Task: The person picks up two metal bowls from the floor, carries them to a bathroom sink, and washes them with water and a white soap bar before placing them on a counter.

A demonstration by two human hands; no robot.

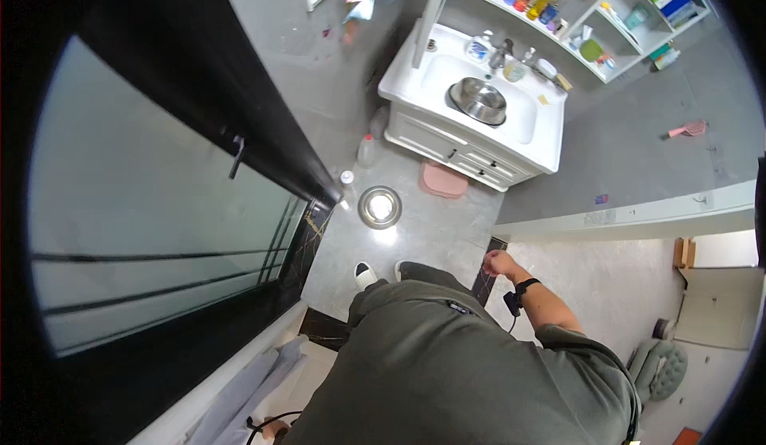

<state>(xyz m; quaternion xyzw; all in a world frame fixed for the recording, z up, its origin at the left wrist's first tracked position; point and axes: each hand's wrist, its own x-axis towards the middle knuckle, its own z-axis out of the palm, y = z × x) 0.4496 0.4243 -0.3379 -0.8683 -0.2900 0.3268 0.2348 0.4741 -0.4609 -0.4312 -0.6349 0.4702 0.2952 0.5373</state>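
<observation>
My right hand (pixel 499 263) hangs at my right side beside the dark stone strip of the doorway, its fingers loosely curled in with nothing seen in them. A black band with a small device (pixel 515 299) sits on that wrist. My left hand (pixel 276 427) shows only in part at the lower left, near a hanging grey-blue cloth (pixel 254 393); its fingers are hidden. On the floor ahead of my feet lies a round metal bowl (pixel 380 207). A second metal bowl (pixel 479 100) rests in the white sink (pixel 519 126).
A white vanity (pixel 447 143) stands ahead, with a pink basin (pixel 444 180) under it. Bottles (pixel 365 151) stand on the floor left of it. A frosted door (pixel 159 181) with a black frame is at left. Shelves (pixel 550 31) of toiletries hang above the sink.
</observation>
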